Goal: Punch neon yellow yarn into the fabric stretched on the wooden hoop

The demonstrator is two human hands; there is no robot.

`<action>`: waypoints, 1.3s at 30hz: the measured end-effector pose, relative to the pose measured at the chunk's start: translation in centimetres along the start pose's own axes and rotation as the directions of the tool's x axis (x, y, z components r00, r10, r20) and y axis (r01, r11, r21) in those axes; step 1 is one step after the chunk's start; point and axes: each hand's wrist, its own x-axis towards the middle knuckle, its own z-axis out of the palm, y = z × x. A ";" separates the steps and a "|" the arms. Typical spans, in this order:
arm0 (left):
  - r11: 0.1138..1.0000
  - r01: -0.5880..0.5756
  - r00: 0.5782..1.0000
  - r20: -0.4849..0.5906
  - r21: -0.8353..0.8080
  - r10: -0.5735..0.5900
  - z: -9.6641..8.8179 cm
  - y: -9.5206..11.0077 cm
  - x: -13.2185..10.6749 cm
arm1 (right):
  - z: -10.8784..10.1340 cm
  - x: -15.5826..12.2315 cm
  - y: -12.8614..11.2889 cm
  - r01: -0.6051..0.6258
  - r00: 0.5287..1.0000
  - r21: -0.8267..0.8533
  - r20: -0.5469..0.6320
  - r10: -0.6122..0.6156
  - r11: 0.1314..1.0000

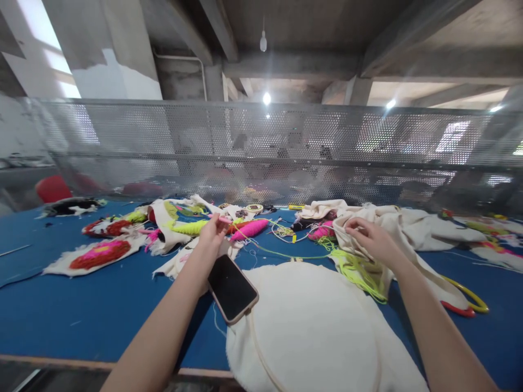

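Note:
My left hand (213, 235) is closed around a slim pink punch needle (224, 219), above the blue table. A yellow-green strand of yarn (281, 255) runs from near it to a loose yellow-green yarn bundle (356, 272). My right hand (370, 239) is raised beside crumpled cream cloth (392, 218), thumb and fingers pinched together; what they hold, if anything, is too small to make out. Between my forearms lies cream cloth stretched in a round embroidery hoop (314, 316). A phone (232, 288) with a dark screen rests on its left edge.
On the blue table (134, 310), a red and pink tufted piece (100, 255) lies to the left. Bright pink yarn (250, 229) is at the middle. Yellow (469, 294) and red (457, 309) rings stick out at right. A perforated metal screen (253, 141) stands behind.

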 end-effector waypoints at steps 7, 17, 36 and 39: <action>0.983 0.161 0.958 0.226 0.089 -0.178 2.0 -0.6 -2.3 | 3.5 0.3 0.5 -0.084 0.995 -0.105 -0.067 0.078 0.991; 0.775 -0.033 0.470 0.694 0.631 -0.545 4.0 -3.1 -9.1 | 8.0 -0.7 -2.5 -0.050 0.987 0.174 0.160 0.022 0.983; 0.580 -0.412 0.442 0.711 0.703 -0.547 4.0 -4.4 -8.9 | 5.9 -0.2 -3.5 -0.308 0.951 0.721 0.217 0.219 0.621; 0.609 -0.363 0.464 0.703 0.705 -0.539 4.0 -4.1 -9.0 | 5.3 0.0 -2.9 -0.296 0.949 0.732 0.151 0.277 0.613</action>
